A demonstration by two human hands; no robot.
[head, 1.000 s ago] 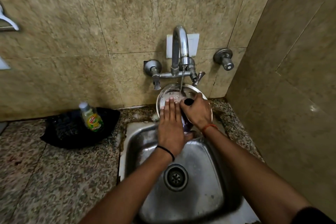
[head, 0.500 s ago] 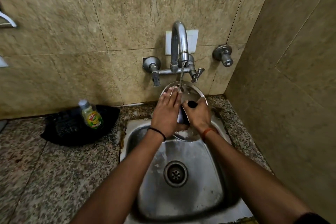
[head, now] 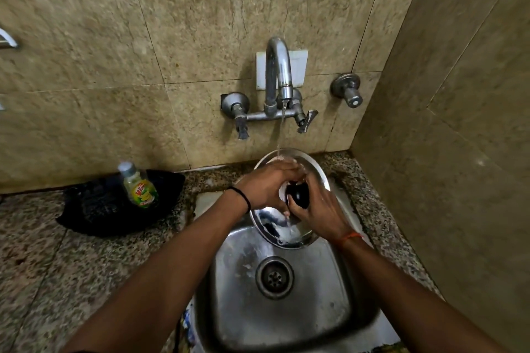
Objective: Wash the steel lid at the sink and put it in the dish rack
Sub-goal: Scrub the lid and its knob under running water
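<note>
Steel lid: I am holding it tilted over the back of the sink, under the tap stream. Right hand: closing on the black knob, nearer the wall corner. Left hand: fingers lying flat on the lid face, rubbing, gripping nothing. Counter: soap bottle on a dark cloth; open room leftward. Dish rack: not showing.

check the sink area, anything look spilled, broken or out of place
Nothing stands out. The steel lid is held over the sink under the running tap, right hand on its knob, left hand rubbing it. The soap bottle stands upright.
</note>
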